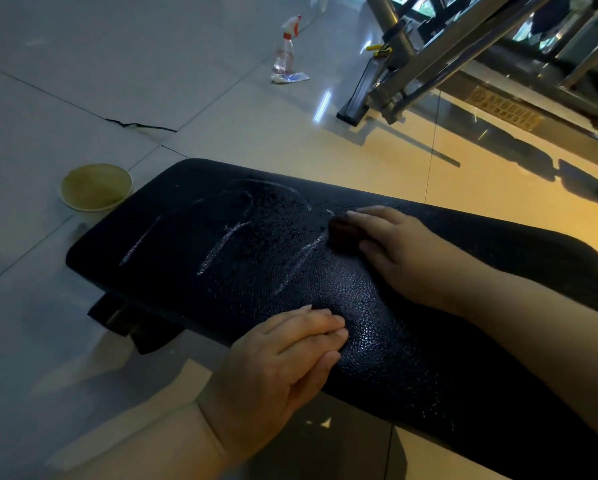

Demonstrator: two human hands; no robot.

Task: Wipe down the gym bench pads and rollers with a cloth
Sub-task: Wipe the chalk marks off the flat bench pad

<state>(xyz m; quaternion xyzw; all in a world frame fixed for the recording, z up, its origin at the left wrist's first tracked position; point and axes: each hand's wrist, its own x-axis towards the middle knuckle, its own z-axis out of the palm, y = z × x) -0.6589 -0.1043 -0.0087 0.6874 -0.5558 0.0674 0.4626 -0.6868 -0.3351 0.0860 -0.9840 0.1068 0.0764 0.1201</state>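
Note:
A long black textured bench pad (242, 251) runs from centre left to lower right, with wet droplets and pale streaks on its far half. My right hand (404, 251) lies on the pad's far edge with its fingers over a small dark reddish-brown wiping pad or cloth (342, 232), pressing it to the surface. My left hand (283, 362) rests flat on the near edge of the bench pad, fingers straight and together, holding nothing.
A clear spray bottle with a red-and-white trigger (286, 46) stands on the tiled floor at the back, next to a small crumpled packet (290, 77). A yellowish paper cup (96, 190) sits on the floor by the pad's left end. A metal machine frame (446, 57) fills the upper right.

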